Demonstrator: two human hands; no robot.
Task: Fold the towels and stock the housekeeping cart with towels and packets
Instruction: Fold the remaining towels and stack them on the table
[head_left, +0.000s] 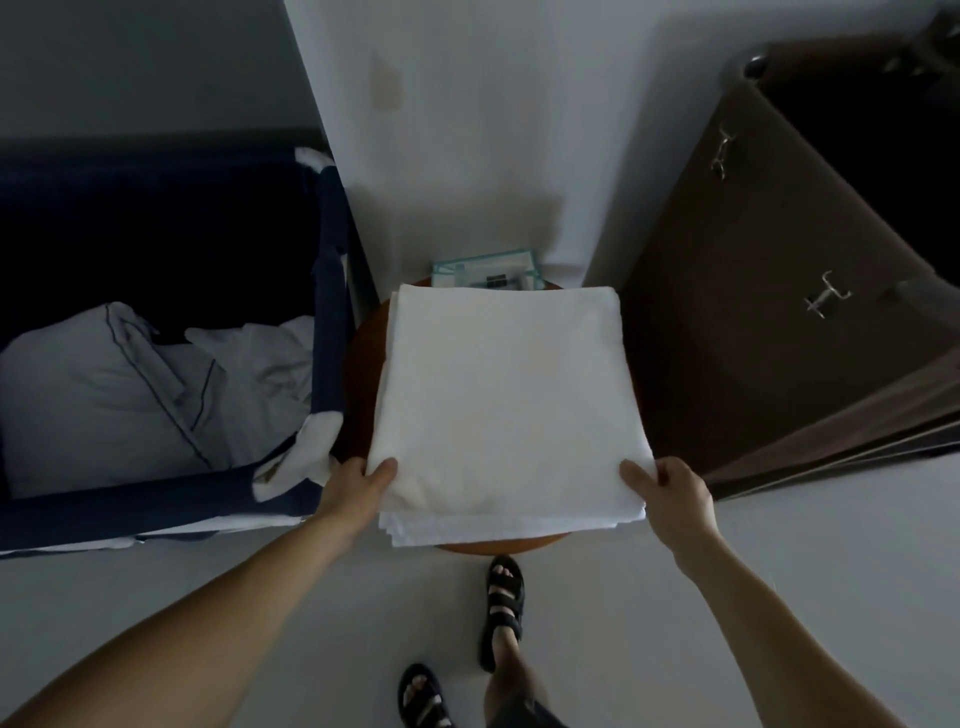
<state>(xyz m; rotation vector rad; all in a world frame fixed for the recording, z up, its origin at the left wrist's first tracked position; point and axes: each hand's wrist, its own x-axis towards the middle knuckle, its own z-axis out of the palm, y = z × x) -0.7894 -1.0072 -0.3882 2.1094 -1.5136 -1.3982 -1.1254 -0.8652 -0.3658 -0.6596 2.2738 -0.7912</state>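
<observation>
Pale grey floor (779, 571) is spreading across the near part of the scene and running up to a white wall at the far side. On the left, a dark blue cloth bin (327, 291) is standing open, with crumpled white linen (130, 384) lying inside it. On the right, a brown cabinet (753, 312) is leaning across the view, with two metal hooks (826, 299) showing on its face. Between the bin and the cabinet, a folded white towel (509, 395) is lying flat on a round wooden worktop (363, 374), covering most of it and hanging slightly over the near edge. The left hand (358, 488) is gripping the towel's near left corner, thumb lying on top. The right hand (670, 493) is gripping the near right corner the same way; the fingers of both are hidden under the cloth. Black sandals (501, 608) are showing on the floor below the worktop. A few clear packets (488, 273) are sitting at the far edge of the worktop, just beyond the towel.
</observation>
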